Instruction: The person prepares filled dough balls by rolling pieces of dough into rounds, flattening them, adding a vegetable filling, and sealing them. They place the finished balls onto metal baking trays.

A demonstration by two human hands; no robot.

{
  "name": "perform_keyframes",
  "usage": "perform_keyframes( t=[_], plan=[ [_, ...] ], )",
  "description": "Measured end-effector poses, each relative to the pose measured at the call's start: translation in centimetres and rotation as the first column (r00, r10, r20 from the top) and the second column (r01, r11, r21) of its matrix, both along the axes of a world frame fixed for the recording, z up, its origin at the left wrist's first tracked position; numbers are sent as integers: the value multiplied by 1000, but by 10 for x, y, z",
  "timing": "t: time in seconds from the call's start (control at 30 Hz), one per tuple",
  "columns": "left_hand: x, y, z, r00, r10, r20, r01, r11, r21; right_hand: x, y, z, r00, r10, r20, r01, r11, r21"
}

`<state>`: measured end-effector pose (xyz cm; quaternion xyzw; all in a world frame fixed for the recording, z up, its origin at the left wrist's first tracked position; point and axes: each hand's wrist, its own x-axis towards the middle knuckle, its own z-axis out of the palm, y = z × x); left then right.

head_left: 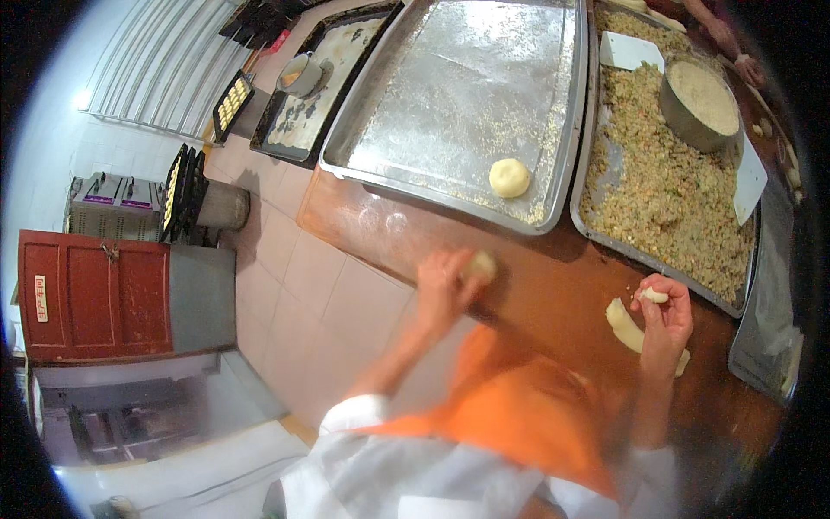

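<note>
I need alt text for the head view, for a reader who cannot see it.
A person's left hand holds a blurred dough lump; right hand pinches a small dough piece near a dough strip on a brown table. One round dough ball sits in a metal tray.

One written sign shows up: an upright white label (41,298) on the red door (138,298) at the left of the frame, close to the door's outer left edge. It carries a short column of bold, darker characters stacked from top to bottom, small in this view. Above the door, the purple strips (138,190) on the front of the grey metal unit (112,216) are too small to make out any lettering.
</note>
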<state>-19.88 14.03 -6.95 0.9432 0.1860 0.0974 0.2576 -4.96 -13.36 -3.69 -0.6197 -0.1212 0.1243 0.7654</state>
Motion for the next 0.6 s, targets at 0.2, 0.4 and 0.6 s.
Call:
perform_keyframes(
  t=[0.2,0.4,0.6],
  plan=[
    [22,7,46,919,22,393,15,996,-89,0,7,-3,998,17,-60,-19,999,-31],
    [103,89,69,994,88,64,-69,965,-254,-2,11,-1,998,23,-64,-26,999,-44],
    [112,123,44,1000,17,23,-24,942,335,2,4,-7,988,30,152,5,975,-220]
  ],
)
